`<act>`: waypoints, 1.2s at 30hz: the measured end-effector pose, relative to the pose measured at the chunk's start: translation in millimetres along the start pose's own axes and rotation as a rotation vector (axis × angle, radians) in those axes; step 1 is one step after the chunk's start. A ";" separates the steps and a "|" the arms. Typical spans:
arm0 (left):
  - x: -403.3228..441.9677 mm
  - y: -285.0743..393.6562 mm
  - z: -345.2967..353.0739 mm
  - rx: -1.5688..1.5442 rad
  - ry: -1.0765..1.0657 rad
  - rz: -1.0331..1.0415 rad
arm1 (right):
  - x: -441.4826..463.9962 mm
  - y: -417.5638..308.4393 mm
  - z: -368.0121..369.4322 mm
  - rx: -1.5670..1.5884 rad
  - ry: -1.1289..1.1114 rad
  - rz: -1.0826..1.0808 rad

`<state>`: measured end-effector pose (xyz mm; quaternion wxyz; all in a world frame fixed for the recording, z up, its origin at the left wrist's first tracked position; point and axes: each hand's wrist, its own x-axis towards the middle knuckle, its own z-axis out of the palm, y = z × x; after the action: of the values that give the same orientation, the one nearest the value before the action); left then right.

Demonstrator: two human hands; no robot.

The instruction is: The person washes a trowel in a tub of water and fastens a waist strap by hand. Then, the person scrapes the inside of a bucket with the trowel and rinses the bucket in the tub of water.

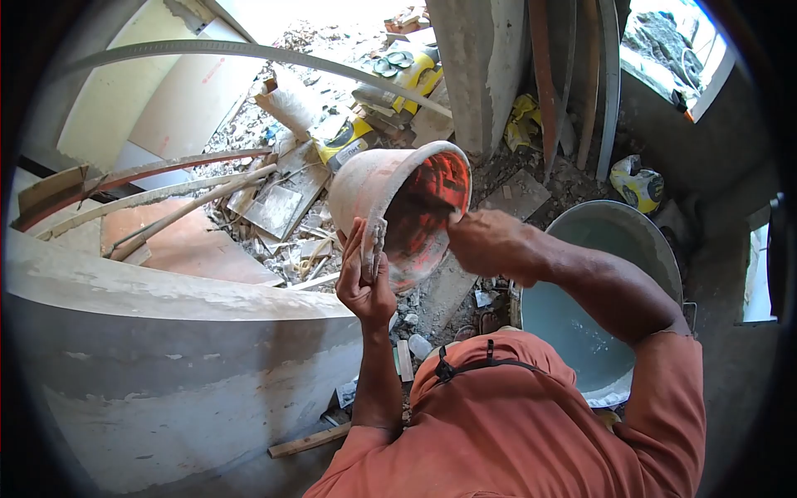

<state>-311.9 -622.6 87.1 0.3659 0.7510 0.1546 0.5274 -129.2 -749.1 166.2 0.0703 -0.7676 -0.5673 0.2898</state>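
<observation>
A mortar bucket [353, 187], crusted pale outside and orange with dark patches inside, is tilted on its side in front of me. My left hand [367, 286] is closed on its near lower rim, with the fingers up the outer wall. My right hand [498, 245] is a fist at the bucket's mouth. It grips a small trowel-like hand tool [433, 204] whose dark blade reaches into the bucket; its exact kind is hard to see. Below my right forearm stands a large round tub [573, 319] of cloudy bluish water.
A low plastered wall [191, 390] runs along the left. Beyond it lie rubble, boards and a long wooden pole [195, 212]. Yellow-and-white sacks [342, 141] lie among the debris. Planks and strips lean by a concrete column [477, 75]. A loose wood strip [309, 440] lies below.
</observation>
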 end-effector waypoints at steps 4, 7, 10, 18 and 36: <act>-7.7 -4.7 1.0 -0.146 0.042 -0.142 | 0.4 -17.5 -8.9 0.024 -0.193 -0.045; -10.8 -10.3 -1.1 -0.161 0.048 -0.161 | 14.9 -8.4 -16.4 0.293 -0.370 -0.066; -5.7 -11.0 -5.6 -0.104 0.023 -0.143 | 24.1 11.3 -15.6 0.678 -0.500 -0.022; 27.9 -11.9 -13.4 -0.281 0.498 -0.449 | -13.6 19.8 18.1 1.315 -0.300 -0.088; 41.2 -17.1 -37.3 -0.631 0.195 -0.764 | -35.5 228.4 44.0 -0.420 0.706 -0.190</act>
<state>-326.7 -570.9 109.5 0.7258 0.4408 0.2851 0.4445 30.6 -870.4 43.2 0.1290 -0.7618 -0.6233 -0.1207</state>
